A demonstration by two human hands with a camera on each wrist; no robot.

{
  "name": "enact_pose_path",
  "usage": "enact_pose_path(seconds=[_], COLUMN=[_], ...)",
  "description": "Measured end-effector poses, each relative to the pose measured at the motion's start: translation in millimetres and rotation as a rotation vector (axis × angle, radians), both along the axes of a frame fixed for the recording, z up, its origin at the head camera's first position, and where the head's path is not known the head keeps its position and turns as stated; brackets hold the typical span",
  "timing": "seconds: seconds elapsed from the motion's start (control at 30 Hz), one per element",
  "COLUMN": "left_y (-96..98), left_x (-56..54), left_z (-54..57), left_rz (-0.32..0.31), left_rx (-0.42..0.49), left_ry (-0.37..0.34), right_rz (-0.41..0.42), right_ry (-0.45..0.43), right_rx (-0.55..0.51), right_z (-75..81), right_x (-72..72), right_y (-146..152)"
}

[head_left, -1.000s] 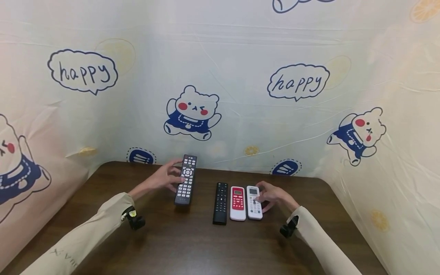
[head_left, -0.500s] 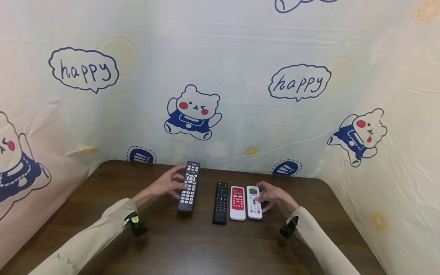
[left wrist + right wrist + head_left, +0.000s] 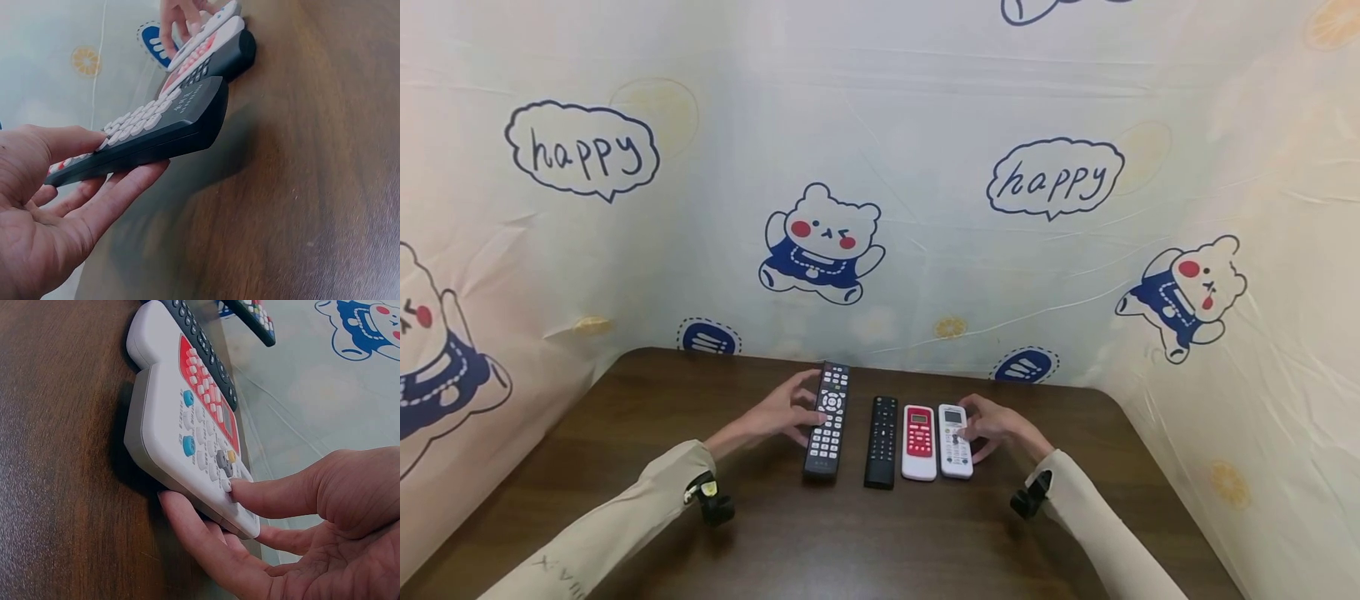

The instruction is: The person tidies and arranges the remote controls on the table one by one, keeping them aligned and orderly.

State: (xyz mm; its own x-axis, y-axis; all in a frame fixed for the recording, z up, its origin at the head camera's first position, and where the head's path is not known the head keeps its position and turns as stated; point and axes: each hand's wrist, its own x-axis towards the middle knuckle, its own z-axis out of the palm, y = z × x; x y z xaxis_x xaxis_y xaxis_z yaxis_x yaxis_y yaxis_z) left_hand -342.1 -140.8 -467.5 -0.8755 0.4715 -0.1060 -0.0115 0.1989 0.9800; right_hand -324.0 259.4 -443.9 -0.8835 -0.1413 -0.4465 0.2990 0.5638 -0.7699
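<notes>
My left hand (image 3: pixel 786 412) grips a long black remote control (image 3: pixel 828 421) with white buttons, thumb on its face and fingers underneath. In the left wrist view this remote control (image 3: pixel 169 125) is held above the table, its shadow on the wood below. My right hand (image 3: pixel 996 427) holds the white remote control (image 3: pixel 955 454) at the right end of a row, thumb on its buttons and fingers at its side and underneath. Left of it lie a red-and-white remote control (image 3: pixel 919 467) and a slimmer black remote control (image 3: pixel 881 442), side by side.
The brown wooden table (image 3: pixel 850 550) ends at the back against a pale curtain (image 3: pixel 925 275) printed with bears and "happy" bubbles. A black camera (image 3: pixel 718 508) is strapped to the left wrist and another camera (image 3: pixel 1027 503) to the right wrist.
My left hand has moved right and toward me with the black white-buttoned remote control, closer to the row. My right hand and the other remote controls have stayed in place.
</notes>
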Motion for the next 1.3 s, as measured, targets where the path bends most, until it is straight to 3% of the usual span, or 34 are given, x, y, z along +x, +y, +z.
enact_pose_path(seconds=[0.27,0.63,1.3], left_y=[10.2,23.3,27.0], left_x=[2.4,0.7,6.6], left_z=[-4.4,-0.5,-15.9], left_rz=[-0.007,0.033,0.046], left_rx=[-0.020,-0.052,-0.092], left_ry=[0.000,-0.014,-0.005], right_rz=[-0.002,-0.009,-0.013], right_ry=[-0.004,0.005,-0.009], right_rx=[0.005,0.016,0.009], right_z=[2.5,4.7,1.1], right_x=[1.8,-0.5,0.2], right_y=[-1,-1,-2])
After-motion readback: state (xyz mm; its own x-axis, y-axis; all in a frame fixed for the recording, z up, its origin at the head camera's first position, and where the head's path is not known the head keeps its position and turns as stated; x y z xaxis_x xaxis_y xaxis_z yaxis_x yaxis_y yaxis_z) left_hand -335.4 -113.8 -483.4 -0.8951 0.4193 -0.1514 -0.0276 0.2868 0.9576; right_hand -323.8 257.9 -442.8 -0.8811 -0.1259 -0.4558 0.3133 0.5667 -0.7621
